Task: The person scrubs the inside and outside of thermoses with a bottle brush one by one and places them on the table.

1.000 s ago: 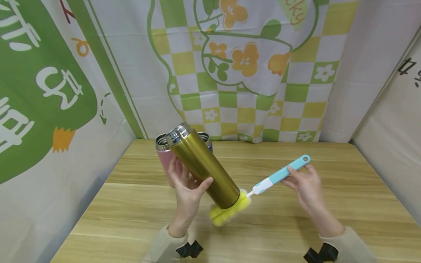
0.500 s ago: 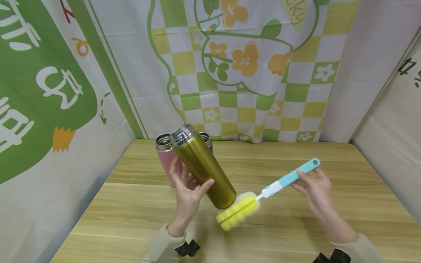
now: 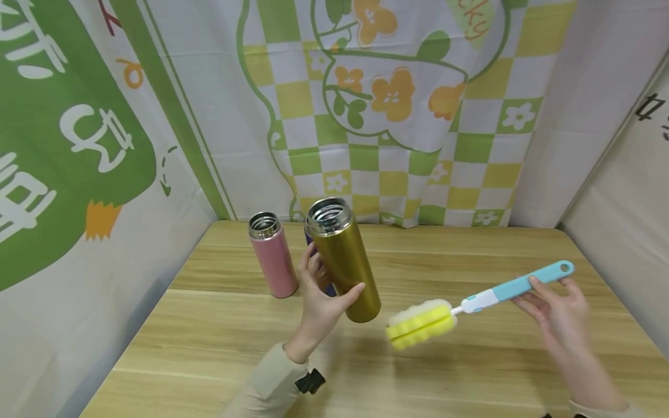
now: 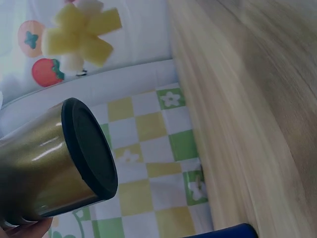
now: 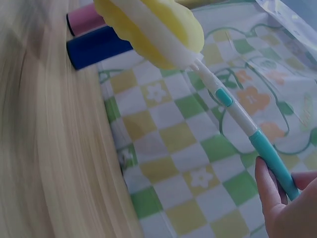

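My left hand (image 3: 326,313) grips a gold thermos bottle (image 3: 347,267) around its lower body and holds it tilted, its lidless steel mouth up and to the left. Its dark round base (image 4: 91,148) faces the left wrist view. On the right, my right hand (image 3: 561,316) pinches the blue handle of a bottle brush (image 3: 528,284). The brush's yellow and white sponge head (image 3: 420,325) points left, apart from the bottle and above the table. In the right wrist view, thumb and fingers (image 5: 270,186) close on the handle (image 5: 272,158).
A pink thermos bottle (image 3: 274,261), lidless, stands upright at the left. A dark blue bottle (image 5: 99,47) stands beside it, mostly hidden behind the gold one in the head view. The wooden table (image 3: 209,348) meets a patterned curtain (image 3: 397,180) at the back.
The gold bottle has moved right and become more upright, uncovering the pink bottle. My right hand has carried the brush right, away from the gold bottle's base.
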`<state>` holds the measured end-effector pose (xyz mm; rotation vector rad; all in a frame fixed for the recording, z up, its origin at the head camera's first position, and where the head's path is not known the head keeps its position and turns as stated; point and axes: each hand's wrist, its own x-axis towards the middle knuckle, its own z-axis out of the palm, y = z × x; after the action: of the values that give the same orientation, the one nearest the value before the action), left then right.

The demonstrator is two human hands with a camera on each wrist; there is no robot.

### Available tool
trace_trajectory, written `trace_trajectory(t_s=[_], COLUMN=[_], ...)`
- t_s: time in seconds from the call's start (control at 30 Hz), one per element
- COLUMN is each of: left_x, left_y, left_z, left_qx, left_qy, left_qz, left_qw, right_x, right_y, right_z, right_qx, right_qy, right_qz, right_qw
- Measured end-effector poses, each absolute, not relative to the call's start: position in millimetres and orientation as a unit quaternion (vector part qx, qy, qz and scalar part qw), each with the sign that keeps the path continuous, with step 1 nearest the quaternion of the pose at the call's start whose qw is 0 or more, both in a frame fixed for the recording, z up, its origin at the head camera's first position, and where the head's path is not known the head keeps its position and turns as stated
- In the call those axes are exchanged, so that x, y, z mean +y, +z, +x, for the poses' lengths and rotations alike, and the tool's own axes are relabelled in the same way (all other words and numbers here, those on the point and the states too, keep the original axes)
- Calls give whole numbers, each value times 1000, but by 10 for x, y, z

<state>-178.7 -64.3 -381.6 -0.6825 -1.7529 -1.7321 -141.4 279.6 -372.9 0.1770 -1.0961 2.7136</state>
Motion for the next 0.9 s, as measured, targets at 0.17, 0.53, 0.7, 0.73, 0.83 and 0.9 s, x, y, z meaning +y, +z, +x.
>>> trace_trajectory(t_s=[0.17, 0.53, 0.7, 0.73, 0.83, 0.9], left_x=[-514, -301, -236, -224, -191, -168], left_y=[-3888, -4079, -4178, -4194, -4242, -4275], left_z=[-1944, -2286, -2438, -2461, -2526, -2565], left_qx=[-686, -741, -743, -743, -744, -746], left_qy=[-614, -582, -584, -587, -591, -593], left_qz=[-264, -236, -228, -227, -222, -218], left_qw=[289, 237, 233, 230, 220, 210], right_x=[2980, 3133, 3231, 3258, 3346, 3389], right_y=[-3802, -3975, -4139, -4182, -4320, -4395], right_z=[-1329, -1251, -1328, -1353, -1425, -1465], right_qx=[-391, -413, -426, -431, -457, -461], right_qy=[913, 908, 902, 900, 887, 885], right_qz=[55, 20, 18, 15, 7, 9], right_qw=[98, 70, 68, 67, 68, 71])
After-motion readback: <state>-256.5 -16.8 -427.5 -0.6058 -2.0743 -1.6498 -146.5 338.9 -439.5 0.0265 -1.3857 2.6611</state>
